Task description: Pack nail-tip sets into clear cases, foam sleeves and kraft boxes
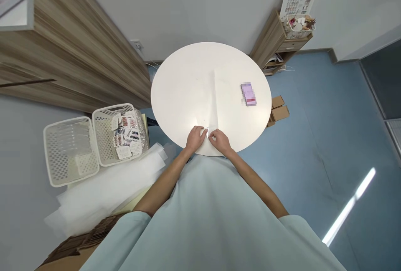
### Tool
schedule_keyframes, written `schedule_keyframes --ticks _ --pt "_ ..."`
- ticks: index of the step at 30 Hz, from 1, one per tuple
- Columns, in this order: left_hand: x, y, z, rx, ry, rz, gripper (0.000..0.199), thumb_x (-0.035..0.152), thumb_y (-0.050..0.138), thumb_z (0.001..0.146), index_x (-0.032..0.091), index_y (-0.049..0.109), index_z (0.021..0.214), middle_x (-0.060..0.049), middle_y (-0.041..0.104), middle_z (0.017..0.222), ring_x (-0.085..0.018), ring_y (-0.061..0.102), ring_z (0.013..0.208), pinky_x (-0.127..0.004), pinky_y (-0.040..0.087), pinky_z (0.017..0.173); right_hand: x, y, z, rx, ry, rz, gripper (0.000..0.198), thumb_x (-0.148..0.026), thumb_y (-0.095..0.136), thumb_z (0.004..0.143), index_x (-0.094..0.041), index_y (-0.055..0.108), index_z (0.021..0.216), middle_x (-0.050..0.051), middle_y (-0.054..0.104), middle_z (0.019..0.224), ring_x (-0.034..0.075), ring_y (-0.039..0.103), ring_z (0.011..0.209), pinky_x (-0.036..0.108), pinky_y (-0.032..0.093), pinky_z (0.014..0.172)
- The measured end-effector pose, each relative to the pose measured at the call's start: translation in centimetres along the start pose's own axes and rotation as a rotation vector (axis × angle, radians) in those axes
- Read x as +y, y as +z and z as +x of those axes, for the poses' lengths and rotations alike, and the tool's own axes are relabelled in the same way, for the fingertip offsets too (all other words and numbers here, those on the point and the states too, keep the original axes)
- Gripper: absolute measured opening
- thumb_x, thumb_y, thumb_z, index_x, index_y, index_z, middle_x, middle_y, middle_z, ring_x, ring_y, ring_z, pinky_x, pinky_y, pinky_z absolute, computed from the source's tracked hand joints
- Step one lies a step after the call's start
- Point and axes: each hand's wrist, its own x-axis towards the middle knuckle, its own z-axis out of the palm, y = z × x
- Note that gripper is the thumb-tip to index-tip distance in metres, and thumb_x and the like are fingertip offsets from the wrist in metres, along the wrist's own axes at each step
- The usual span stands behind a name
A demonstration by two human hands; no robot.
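Note:
Near the front edge of a round white table [180, 95], my left hand [196, 138] and my right hand [219, 140] face each other with a narrow gap between them. Both have their fingers bent and drawn together in a pinch. Between the fingertips is a small white piece [207, 131], too small to make out; it seems to be gripped from both sides. Just beyond the hands, a thin, pale translucent sheet [213, 104] lies along the tabletop, its near end reaching the fingers. Farther right on the table rests a blurred purple packet [249, 94].
To the left stand two white plastic baskets, one [103, 137] with carded small items, the other [70, 150] with clear plastic pieces. Translucent sheets [109, 187] are piled below them. Cardboard boxes [280, 113] and a wooden cabinet [293, 45] stand right of the table.

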Motion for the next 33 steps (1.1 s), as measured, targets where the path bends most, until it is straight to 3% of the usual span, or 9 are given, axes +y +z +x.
schedule_keyframes --ticks 5,9,13,16,20,25,29,33 --pt "0.3 -0.5 0.1 -0.066 -0.224 -0.076 0.032 0.052 0.064 0.097 0.022 0.073 0.100 -0.007 0.080 0.109 -0.025 0.073 0.102 -0.034 0.055 0.090 -0.9 1.8 0.6 -0.156 -0.052 -0.213 0.013 -0.020 0.057 0.104 -0.021 0.069 0.102 0.007 0.068 0.107 0.021 0.062 0.099 0.028 0.044 0.073" --pt "0.3 -0.1 -0.1 -0.071 -0.276 -0.107 0.020 0.038 0.063 0.096 0.022 0.074 0.093 -0.005 0.081 0.105 -0.024 0.073 0.098 -0.033 0.053 0.087 -0.9 2.3 0.6 -0.211 -0.081 -0.262 0.013 -0.022 0.058 0.105 -0.022 0.070 0.104 0.007 0.068 0.107 0.021 0.062 0.099 0.028 0.043 0.072" --pt "-0.1 0.2 -0.5 -0.056 -0.316 -0.129 0.019 0.037 0.062 0.096 0.023 0.075 0.095 -0.005 0.081 0.105 -0.024 0.073 0.099 -0.032 0.053 0.086 -0.4 1.8 0.6 -0.204 -0.073 -0.191 0.012 -0.031 0.062 0.104 -0.022 0.071 0.103 0.005 0.069 0.104 0.020 0.064 0.097 0.028 0.044 0.073" --pt "-0.4 0.3 -0.6 -0.049 -0.353 -0.112 0.019 0.037 0.061 0.097 0.022 0.073 0.096 -0.006 0.080 0.107 -0.024 0.072 0.100 -0.032 0.052 0.085 0.3 0.9 0.7 -0.105 0.003 -0.121 0.017 -0.034 0.058 0.106 -0.022 0.071 0.104 0.004 0.071 0.104 0.019 0.066 0.094 0.028 0.046 0.075" --pt "-0.5 0.3 -0.5 -0.077 -0.387 -0.080 0.018 0.036 0.059 0.098 0.023 0.070 0.095 -0.005 0.080 0.104 -0.024 0.072 0.094 -0.032 0.050 0.078 1.6 -0.3 1.5 0.021 0.203 -0.080 0.025 -0.040 0.059 0.104 -0.020 0.069 0.118 0.008 0.073 0.115 0.021 0.069 0.097 0.030 0.050 0.080" --pt "-0.2 0.6 -0.3 -0.090 -0.427 0.008 0.019 0.037 0.056 0.097 0.024 0.069 0.093 -0.006 0.079 0.099 -0.024 0.070 0.089 -0.031 0.050 0.074 2.5 -0.5 3.1 -0.049 0.338 -0.012 0.030 -0.047 0.066 0.099 -0.020 0.072 0.112 0.010 0.078 0.112 0.025 0.071 0.106 0.031 0.051 0.085" --pt "0.0 1.1 -0.3 -0.061 -0.402 0.118 0.021 0.036 0.052 0.098 0.024 0.070 0.094 -0.010 0.077 0.095 -0.029 0.071 0.090 -0.037 0.053 0.076 2.4 -0.1 3.8 -0.094 0.355 0.041 0.027 -0.047 0.067 0.098 -0.021 0.072 0.097 0.009 0.079 0.105 0.024 0.073 0.096 0.029 0.051 0.077" --pt "0.5 1.6 -0.6 -0.014 -0.361 0.210 0.024 0.029 0.048 0.099 0.017 0.067 0.107 -0.018 0.074 0.103 -0.035 0.069 0.100 -0.044 0.055 0.084 2.4 0.2 3.8 -0.119 0.380 0.053 0.028 -0.048 0.063 0.100 -0.021 0.070 0.098 0.007 0.078 0.102 0.021 0.073 0.088 0.027 0.050 0.071"
